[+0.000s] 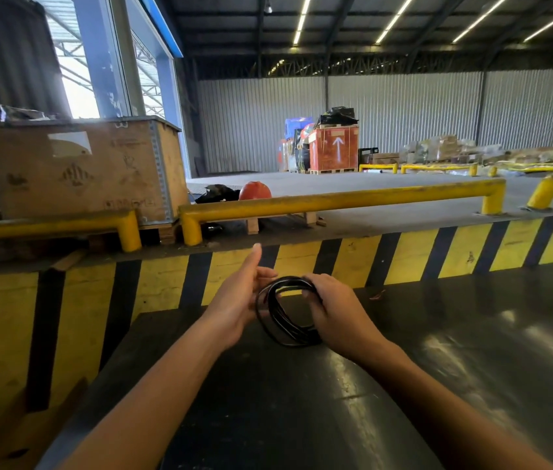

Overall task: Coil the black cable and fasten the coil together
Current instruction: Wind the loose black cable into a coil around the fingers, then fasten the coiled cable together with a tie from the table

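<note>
Both forearms reach forward; right hand (334, 305) grips black cable (283, 312).

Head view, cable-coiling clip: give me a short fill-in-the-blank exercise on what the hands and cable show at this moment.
1. The cable held between the two hands is ____ in colour.
2. The right hand grips the coil, while the left hand has its ____ pointing up.
3. The kerb behind the hands is striped black and ____.
4. The big crate at the far wall carries a white ____ pointing up.

Missing words: black; thumb; yellow; arrow
</note>
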A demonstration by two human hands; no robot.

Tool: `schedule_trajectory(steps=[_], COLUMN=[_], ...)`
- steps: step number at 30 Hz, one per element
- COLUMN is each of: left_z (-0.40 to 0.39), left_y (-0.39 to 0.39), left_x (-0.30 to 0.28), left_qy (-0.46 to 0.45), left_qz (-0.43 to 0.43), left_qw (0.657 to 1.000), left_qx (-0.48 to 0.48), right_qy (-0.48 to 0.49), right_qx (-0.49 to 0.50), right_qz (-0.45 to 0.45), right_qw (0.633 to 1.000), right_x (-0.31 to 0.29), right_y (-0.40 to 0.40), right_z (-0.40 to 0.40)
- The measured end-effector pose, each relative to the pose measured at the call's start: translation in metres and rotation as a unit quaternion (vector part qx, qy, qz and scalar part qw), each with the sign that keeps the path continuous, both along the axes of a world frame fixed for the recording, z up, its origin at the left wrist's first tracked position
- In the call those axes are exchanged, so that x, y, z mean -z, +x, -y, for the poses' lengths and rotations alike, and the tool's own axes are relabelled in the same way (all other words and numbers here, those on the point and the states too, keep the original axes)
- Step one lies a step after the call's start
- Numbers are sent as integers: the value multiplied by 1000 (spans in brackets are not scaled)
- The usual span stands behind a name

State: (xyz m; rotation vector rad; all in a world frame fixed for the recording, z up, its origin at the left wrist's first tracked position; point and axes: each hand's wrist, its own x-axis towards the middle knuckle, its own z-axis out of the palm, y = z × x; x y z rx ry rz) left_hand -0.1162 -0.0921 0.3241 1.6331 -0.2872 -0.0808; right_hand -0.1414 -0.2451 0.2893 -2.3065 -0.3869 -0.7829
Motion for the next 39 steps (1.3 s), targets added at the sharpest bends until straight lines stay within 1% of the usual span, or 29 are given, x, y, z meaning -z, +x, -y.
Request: schedule_trajectory(steps=[1,3,4,6,11,13,16,18,20,24,27,30,34,36,39], left_z=[0,3,4,6,11,16,23,28,33,46,59,70,76,74,62], left_y=[0,-1,-1,-2,-3,-3,4,7,8,4,0,-9,-29,-40,-55], left_x=[1,7,10,13,17,21,30,38,49,74,105,149,212,238,266], left_qy=[68,203,236,241,188,164,107,73,61,119,159,178,219,269,347], left_qz=[50,161,197,220,234,235,198,163,128,81,31,-27,-101,-104,-101], left_qw=[996,965,951,943,951,955,971,982,989,989,986,983,970,957,932], left_qx=[-13,-31,-43,-67,-78,-80,-78,-66,-43,19,40,18,10,-3,-6], right_qy=[-21,-41,-37,-19,6,35,95,117,121,77,45,45,36,43,76], right_qx=[0,-14,-25,-42,-48,-64,-81,-75,-61,-22,-18,-49,-118,-105,-54], right_qz=[-8,-11,-7,4,22,30,10,-26,-68,-119,-185,-284,-415,-444,-463], right_qw=[1000,999,999,999,999,997,992,990,988,990,981,957,902,889,882], right_x=[1,3,3,3,11,18,36,50,63,90,118,153,209,237,277], right_y=[1,2,1,0,-7,-14,-21,-24,-24,-26,-31,-39,-52,-63,-77], right_z=[0,-5,-8,-12,-9,-8,-4,0,5,21,38,54,71,80,96])
